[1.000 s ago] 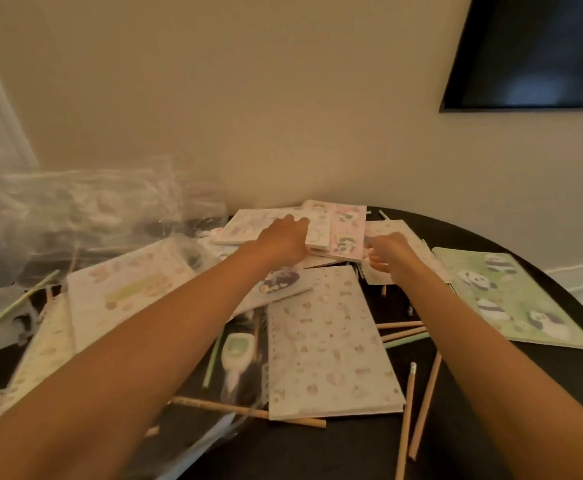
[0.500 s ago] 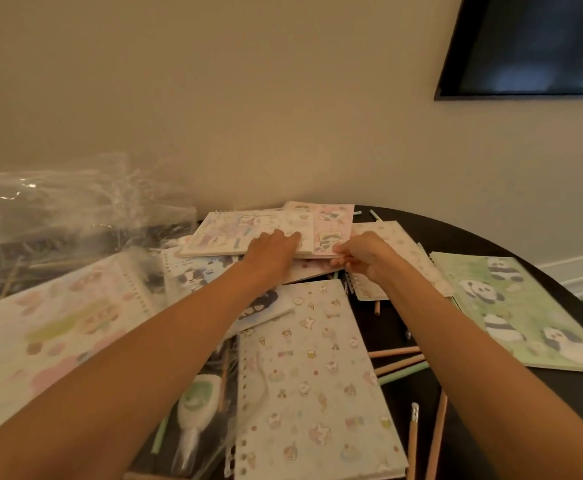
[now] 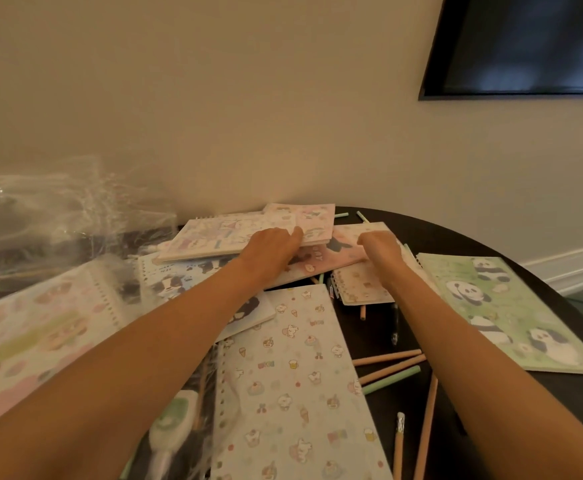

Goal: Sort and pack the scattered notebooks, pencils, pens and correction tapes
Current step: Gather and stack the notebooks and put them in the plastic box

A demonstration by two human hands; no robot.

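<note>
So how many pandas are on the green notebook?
4 on the green notebook: one at its far edge, one just left below it, one mid-cover beside the right arm, one nearest the camera. The arm may hide more.

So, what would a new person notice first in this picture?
Two bare arms reach across a dark table, the left hand and right hand resting on a pile of notebooks at the far edge. A green panda notebook lies at the right. Pencils are scattered between, and crumpled plastic bags sit far left.
</note>
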